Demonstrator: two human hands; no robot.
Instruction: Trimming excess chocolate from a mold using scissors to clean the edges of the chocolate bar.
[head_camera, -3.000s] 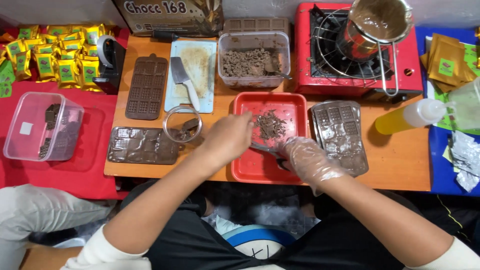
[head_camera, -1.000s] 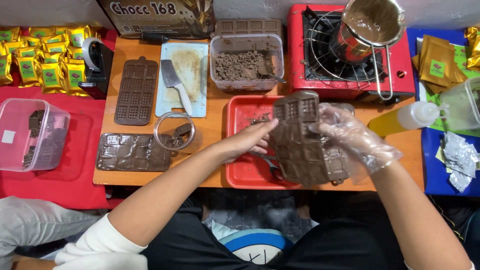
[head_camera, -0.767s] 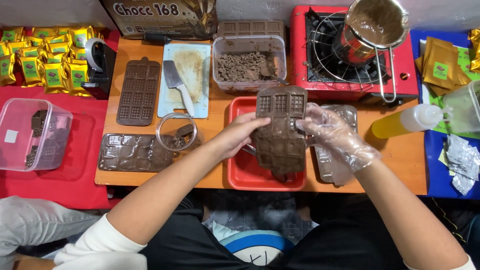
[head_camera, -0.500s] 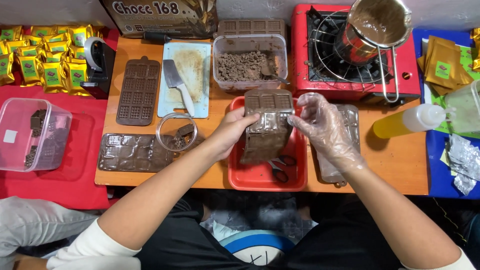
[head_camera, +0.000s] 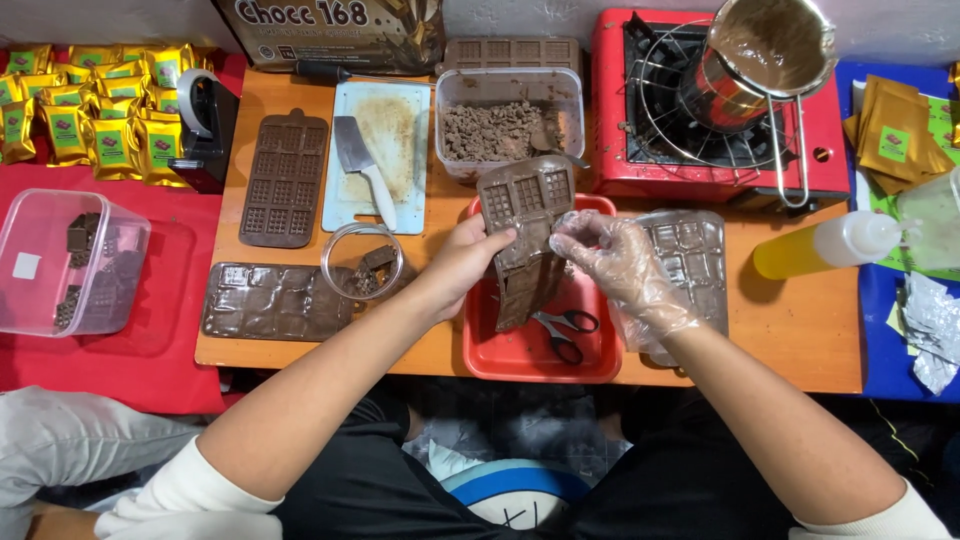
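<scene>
Chocolate mould (head_camera: 524, 235) gripped by both hands, bare left (head_camera: 468, 262) and gloved right (head_camera: 612, 258), over red tray (head_camera: 520, 355) holding scissors (head_camera: 563, 328)

The left hand (head_camera: 470, 262) is bare. The right hand (head_camera: 618, 262) wears a thin, clear plastic glove — loose and crinkled, its cuff ending just past the wrist. Both forearms are uncovered, with white sleeves pushed up near the elbows. Dark, black clothing covers the lap, and a round white-and-blue print shows on it, low in the middle — only partly in view.
</scene>
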